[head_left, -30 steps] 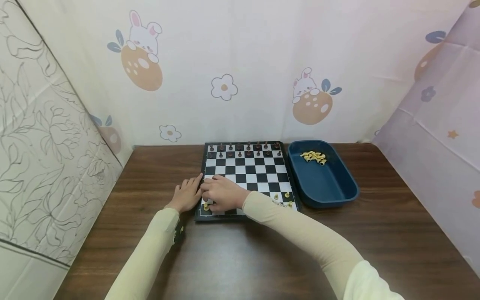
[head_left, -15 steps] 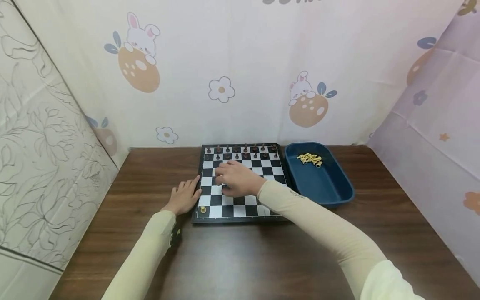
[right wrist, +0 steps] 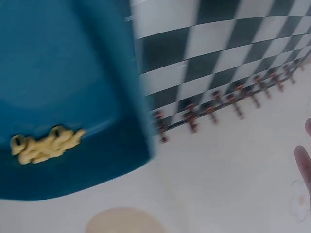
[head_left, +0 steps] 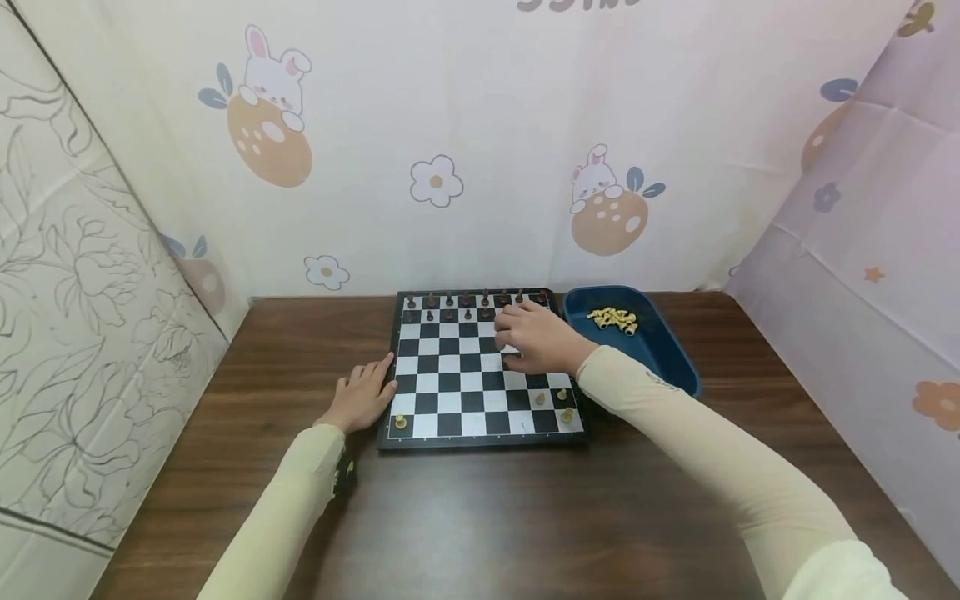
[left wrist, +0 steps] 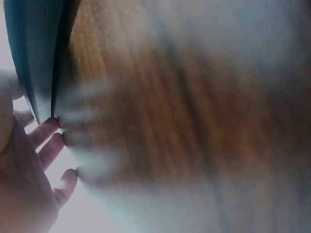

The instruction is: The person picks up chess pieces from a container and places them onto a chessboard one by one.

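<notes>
Yellow chess pieces (head_left: pixel 611 320) are lying in the blue tray (head_left: pixel 648 333) at the chessboard's (head_left: pixel 450 367) two o'clock, looking light, stiff, best pinched mid-body. The right hand (head_left: pixel 543 337) is hovering half-spread, seemingly holding nothing; the left hand (head_left: pixel 358 396) is touching the nine-o'clock edge, ungripping.

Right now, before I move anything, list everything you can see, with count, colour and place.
Chessboard: one, black and white, on the table
Dark chess pieces: count unclear, reddish brown, rows along the far edge
Board's yellow pieces: four visible, one near left, three near right
Tray: one, blue, right of the board
Tray's pieces: heaped, count unclear, yellow, far end
Table: one, brown, underneath
Printed cloth: count unclear, whitish, behind and right
Flower-patterned panel: one, white, left
Sleeves: two, pale yellow, on both arms
Left hand: one, at the board's left edge
Right hand: one, over the board's right side
</notes>
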A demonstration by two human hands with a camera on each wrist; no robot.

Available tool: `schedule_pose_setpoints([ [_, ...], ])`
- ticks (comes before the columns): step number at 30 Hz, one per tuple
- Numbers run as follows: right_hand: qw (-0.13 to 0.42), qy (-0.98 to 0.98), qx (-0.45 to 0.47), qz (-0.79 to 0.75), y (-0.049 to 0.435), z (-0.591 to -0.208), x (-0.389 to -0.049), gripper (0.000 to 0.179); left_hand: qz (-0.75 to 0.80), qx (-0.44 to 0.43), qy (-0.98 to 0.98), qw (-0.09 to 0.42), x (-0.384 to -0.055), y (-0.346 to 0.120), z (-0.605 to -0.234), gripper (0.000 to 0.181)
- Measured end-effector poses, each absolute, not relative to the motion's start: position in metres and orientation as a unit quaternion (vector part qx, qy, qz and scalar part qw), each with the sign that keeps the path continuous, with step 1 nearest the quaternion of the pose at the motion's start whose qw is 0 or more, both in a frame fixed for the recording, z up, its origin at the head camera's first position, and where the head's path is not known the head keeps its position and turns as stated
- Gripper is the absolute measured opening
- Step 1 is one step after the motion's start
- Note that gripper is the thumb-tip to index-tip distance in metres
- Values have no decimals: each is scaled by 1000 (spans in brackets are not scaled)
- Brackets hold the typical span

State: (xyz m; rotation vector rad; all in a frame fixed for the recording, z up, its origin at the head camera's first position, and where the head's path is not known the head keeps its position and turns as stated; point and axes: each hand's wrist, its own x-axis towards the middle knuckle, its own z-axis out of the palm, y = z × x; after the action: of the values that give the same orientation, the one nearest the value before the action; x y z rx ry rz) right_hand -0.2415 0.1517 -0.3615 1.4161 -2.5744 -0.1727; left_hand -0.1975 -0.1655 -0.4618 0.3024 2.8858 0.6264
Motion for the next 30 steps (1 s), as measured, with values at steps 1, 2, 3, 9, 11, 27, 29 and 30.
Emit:
schedule_pose_setpoints([
  [1, 98, -873, 474, -62, 157, -362, -242, 15, 210, 102, 968, 86, -197, -166, -462, 60],
  [2, 97, -876, 468, -67, 162, -362, -242, 15, 210, 103, 968, 86, -196, -167, -462, 60],
  [3, 95, -879, 462, -72, 166, -362, -243, 15, 210, 103, 968, 85, -196, -167, -462, 60],
  [9, 83, -891, 433, -107, 198, -366, -246, 16, 208, 108, 968, 86, -195, -168, -462, 59],
  [11, 80, -892, 429, -115, 209, -366, -249, 17, 209, 108, 968, 87, -195, -168, -461, 60],
  [27, 91, -904, 395, -134, 296, -362, -270, 13, 207, 107, 967, 102, -198, -166, -456, 60],
  [29, 90, -907, 389, -131, 304, -362, -272, 12, 206, 106, 967, 101, -198, -166, -456, 60],
  [30, 88, -909, 386, -128, 308, -362, -273, 11, 207, 105, 968, 100, -198, -166, -456, 61],
])
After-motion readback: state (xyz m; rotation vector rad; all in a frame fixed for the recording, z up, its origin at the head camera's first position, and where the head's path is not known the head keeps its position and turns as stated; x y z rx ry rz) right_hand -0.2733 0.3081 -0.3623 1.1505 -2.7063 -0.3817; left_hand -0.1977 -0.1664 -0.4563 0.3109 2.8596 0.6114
